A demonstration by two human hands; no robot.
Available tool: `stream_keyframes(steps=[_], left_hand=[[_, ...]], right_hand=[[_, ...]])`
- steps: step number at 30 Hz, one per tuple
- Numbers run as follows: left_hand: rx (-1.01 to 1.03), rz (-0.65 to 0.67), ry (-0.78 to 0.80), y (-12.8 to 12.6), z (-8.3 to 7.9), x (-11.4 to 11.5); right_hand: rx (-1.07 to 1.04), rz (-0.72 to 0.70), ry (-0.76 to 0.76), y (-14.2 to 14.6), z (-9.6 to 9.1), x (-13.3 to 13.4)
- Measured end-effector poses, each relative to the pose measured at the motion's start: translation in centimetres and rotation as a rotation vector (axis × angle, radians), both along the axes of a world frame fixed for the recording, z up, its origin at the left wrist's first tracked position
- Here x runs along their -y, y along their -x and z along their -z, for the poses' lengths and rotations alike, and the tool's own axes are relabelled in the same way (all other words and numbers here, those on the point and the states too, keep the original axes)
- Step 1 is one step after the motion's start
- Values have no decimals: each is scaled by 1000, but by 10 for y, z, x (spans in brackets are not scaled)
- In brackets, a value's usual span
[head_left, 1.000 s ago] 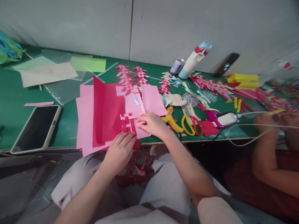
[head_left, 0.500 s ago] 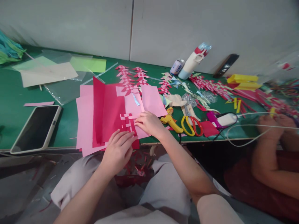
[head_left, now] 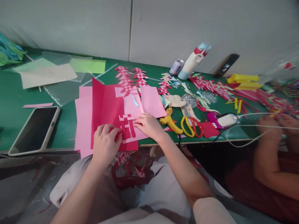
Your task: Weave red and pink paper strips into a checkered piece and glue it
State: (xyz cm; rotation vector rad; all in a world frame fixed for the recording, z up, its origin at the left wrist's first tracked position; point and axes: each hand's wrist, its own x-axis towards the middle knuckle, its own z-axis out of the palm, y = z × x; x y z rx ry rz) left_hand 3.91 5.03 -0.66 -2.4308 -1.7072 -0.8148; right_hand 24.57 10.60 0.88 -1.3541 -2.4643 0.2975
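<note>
A small weave of red and pale pink paper strips (head_left: 127, 127) lies on pink and red paper sheets near the table's front edge. My left hand (head_left: 106, 140) is at its left side, with curled fingers and the thumb and forefinger together at a strip's end. At the right side my right hand (head_left: 149, 126) pinches the end of a strip between thumb and fingertips. A folded red sheet (head_left: 109, 109) stands partly raised behind my left hand. Pale pink sheets (head_left: 153, 101) lie beyond my right hand. The fingertips partly hide the strip ends.
A phone (head_left: 35, 130) lies at left. Zigzag woven paper pieces (head_left: 140, 76) lie behind. To the right are a yellow-handled tool (head_left: 171, 123), scissors (head_left: 188, 126), a bottle (head_left: 191, 65), a can (head_left: 177, 67) and a white cable (head_left: 247, 126). Another person's hands (head_left: 271, 126) work at far right.
My left hand has moved left and drawn its fingers in, off the weave's lower part, so more of the strips shows. My right hand stays at the right side.
</note>
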Motion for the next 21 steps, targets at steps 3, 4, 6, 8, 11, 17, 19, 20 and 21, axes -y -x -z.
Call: stream_keyframes(steps=[3,4,6,8,11,17,19,20,21], left_hand=[[-4,-18,16,0,1,0],[-7,-20,19,0,2,-1],[-16,-22,28,1,3,-2],[-28,-20,34,1,4,-3],[-51,-24,48,1,4,-3],[-76,-62,106,-1,-2,-4],[-50,-39,67,-3,-4,-3],[-33,3,46,-4,-5,-3],[-18,62,31,-5,-5,-2]], right_hand=[[-15,3,-5,0,0,0],[-21,2,-6,0,1,0],[-27,-2,-12,0,1,1],[-28,-7,-23,-1,1,1],[-31,3,-44,-1,2,0],[-37,48,-59,1,5,-5],[-22,63,-58,1,6,-7],[-16,65,-58,1,6,-7],[-12,66,-60,1,6,-8]])
